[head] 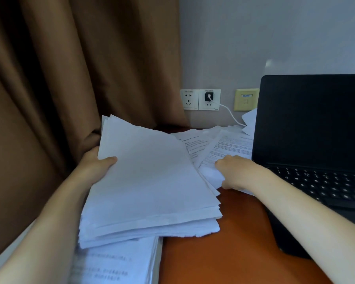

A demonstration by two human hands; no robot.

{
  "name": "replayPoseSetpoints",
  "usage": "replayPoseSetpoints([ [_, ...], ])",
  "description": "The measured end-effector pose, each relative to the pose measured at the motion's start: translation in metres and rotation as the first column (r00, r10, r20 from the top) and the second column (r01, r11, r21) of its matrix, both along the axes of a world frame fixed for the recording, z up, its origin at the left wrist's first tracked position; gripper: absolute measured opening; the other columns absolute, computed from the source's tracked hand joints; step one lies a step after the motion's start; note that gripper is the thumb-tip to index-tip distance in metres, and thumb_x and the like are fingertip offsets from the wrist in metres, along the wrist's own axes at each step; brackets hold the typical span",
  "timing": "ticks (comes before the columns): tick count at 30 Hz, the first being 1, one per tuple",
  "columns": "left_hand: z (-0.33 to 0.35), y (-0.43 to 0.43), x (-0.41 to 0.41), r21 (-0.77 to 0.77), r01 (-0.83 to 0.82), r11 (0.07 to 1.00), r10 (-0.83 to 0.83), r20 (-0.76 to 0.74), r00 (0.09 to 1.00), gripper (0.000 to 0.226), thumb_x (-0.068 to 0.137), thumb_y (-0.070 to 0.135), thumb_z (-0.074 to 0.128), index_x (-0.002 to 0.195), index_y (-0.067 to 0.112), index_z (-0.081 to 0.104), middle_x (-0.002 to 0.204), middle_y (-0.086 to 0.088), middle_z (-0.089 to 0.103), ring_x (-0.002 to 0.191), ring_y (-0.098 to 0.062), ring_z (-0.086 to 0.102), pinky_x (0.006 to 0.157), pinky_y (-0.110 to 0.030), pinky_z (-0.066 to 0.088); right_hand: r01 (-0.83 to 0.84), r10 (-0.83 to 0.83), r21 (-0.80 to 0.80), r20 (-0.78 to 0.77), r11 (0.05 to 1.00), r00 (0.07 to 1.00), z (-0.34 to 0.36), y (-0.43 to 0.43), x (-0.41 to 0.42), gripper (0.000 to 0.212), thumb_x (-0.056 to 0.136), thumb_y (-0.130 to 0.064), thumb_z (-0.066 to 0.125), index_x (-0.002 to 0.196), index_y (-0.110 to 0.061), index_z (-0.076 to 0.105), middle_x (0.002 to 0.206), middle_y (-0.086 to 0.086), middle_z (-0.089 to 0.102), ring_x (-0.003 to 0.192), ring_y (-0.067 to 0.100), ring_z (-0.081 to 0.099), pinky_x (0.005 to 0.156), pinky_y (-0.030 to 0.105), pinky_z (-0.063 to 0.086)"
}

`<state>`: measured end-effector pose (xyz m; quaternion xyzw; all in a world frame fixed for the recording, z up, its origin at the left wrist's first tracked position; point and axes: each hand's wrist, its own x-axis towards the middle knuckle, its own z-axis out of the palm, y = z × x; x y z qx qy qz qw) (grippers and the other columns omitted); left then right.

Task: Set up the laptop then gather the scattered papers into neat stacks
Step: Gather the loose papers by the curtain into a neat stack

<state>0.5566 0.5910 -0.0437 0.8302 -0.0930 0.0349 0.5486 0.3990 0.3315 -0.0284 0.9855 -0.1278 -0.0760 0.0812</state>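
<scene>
Edgewise, the floppy white paper stack (pixel 148 181) is gripped by the left hand (pixel 94 167). Slippery printed sheets (pixel 230 146) are pinched by the right hand (pixel 236 173).

We find one bare strip of desk (pixel 234 232) between the thick paper stack (pixel 152 181) and the open laptop (pixel 316 124); a hand can pass there. The laptop, lid upright, blocks the right side. The curtain (pixel 59 78) closes off the left. At the rear, loose sheets (pixel 223 144) and a charger cable (pixel 232 115) cover the surface.
</scene>
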Motion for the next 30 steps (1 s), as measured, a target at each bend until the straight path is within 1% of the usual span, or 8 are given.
replayPoseSetpoints([
  [3, -0.001, 0.0, 0.001, 0.004, -0.015, 1.0, 0.015, -0.002, 1.0, 0.035, 0.091, 0.004, 0.056, 0.126, 0.0, 0.055, 0.127, -0.019, 0.057, 0.112, -0.038, 0.055, 0.085, -0.032, 0.039, 0.012, 0.007, -0.15, 0.131, 0.989, 0.991, -0.008, 0.004, 0.001, 0.025, 0.091, -0.008, 0.046, 0.115, -0.007, 0.05, 0.106, 0.008, 0.054, 0.098, 0.027, 0.052, 0.066, 0.029, 0.035],
  [6, -0.001, -0.001, 0.001, 0.004, -0.019, 1.0, 0.019, -0.006, 1.0, 0.034, 0.091, 0.003, 0.055, 0.125, -0.001, 0.055, 0.127, -0.019, 0.057, 0.112, -0.037, 0.055, 0.084, -0.031, 0.038, 0.033, -0.028, -0.045, 0.117, 0.998, 0.993, -0.002, -0.008, -0.004, 0.007, 0.09, -0.021, 0.049, 0.094, -0.015, 0.048, 0.094, 0.005, 0.05, 0.086, 0.024, 0.047, 0.067, 0.029, 0.036],
  [8, 0.0, -0.002, 0.001, 0.005, -0.021, 1.0, 0.021, -0.009, 1.0, 0.034, 0.091, 0.002, 0.055, 0.126, -0.002, 0.055, 0.127, -0.019, 0.057, 0.113, -0.037, 0.055, 0.084, -0.031, 0.038, 0.075, -0.075, 0.069, 0.001, 0.995, 0.997, 0.007, -0.017, -0.009, 0.026, 0.086, -0.033, 0.058, 0.104, -0.019, 0.047, 0.093, 0.001, 0.049, 0.089, 0.022, 0.048, 0.067, 0.029, 0.041],
  [10, 0.0, -0.003, 0.0, 0.008, -0.018, 1.0, 0.018, -0.005, 1.0, 0.035, 0.092, 0.002, 0.055, 0.126, -0.002, 0.055, 0.128, -0.019, 0.056, 0.114, -0.037, 0.054, 0.084, -0.03, 0.037, 0.129, -0.109, 0.162, -0.127, 0.978, 0.986, 0.013, -0.018, -0.013, 0.072, 0.084, -0.034, 0.063, 0.144, -0.02, 0.027, 0.125, 0.003, 0.049, 0.107, 0.022, 0.05, 0.081, 0.028, 0.047],
  [13, 0.0, -0.002, 0.0, 0.021, -0.019, 1.0, 0.019, 0.0, 1.0, 0.035, 0.091, 0.003, 0.056, 0.126, -0.001, 0.055, 0.128, -0.02, 0.056, 0.114, -0.037, 0.054, 0.085, -0.032, 0.038, 0.134, -0.098, 0.196, -0.179, 0.972, 0.979, 0.013, -0.015, -0.011, 0.094, 0.084, -0.031, 0.063, 0.152, -0.024, -0.001, 0.147, 0.004, 0.033, 0.12, 0.022, 0.045, 0.093, 0.027, 0.044],
  [19, 0.0, -0.003, -0.002, 0.042, -0.012, 0.999, 0.012, -0.008, 1.0, 0.035, 0.092, 0.005, 0.055, 0.127, 0.0, 0.055, 0.128, -0.019, 0.056, 0.114, -0.038, 0.054, 0.086, -0.033, 0.039, 0.049, -0.048, 0.044, -0.028, 0.998, 0.998, -0.001, -0.013, -0.007, 0.06, 0.086, -0.015, 0.057, 0.139, -0.017, 0.031, 0.104, 0.005, 0.049, 0.091, 0.022, 0.052, 0.071, 0.03, 0.049],
  [25, 0.001, -0.003, -0.003, 0.05, -0.011, 0.999, 0.011, -0.01, 1.0, 0.036, 0.092, 0.005, 0.055, 0.128, -0.001, 0.054, 0.129, -0.02, 0.055, 0.114, -0.039, 0.053, 0.087, -0.034, 0.039, 0.048, -0.011, -0.15, 0.236, 0.988, 0.972, -0.015, -0.006, -0.003, 0.054, 0.088, -0.005, 0.049, 0.138, -0.012, 0.029, 0.071, 0.002, 0.038, 0.075, 0.022, 0.044, 0.056, 0.029, 0.038],
  [30, 0.001, -0.002, -0.005, 0.057, -0.004, 0.998, 0.004, -0.008, 1.0, 0.035, 0.093, 0.006, 0.054, 0.128, -0.001, 0.053, 0.129, -0.021, 0.055, 0.115, -0.039, 0.053, 0.087, -0.034, 0.039, 0.139, -0.114, -0.217, 0.125, 0.966, 0.986, -0.014, -0.016, -0.003, 0.056, 0.088, -0.001, 0.053, 0.138, -0.012, 0.029, 0.117, 0.01, 0.054, 0.104, 0.027, 0.056, 0.069, 0.032, 0.042],
])
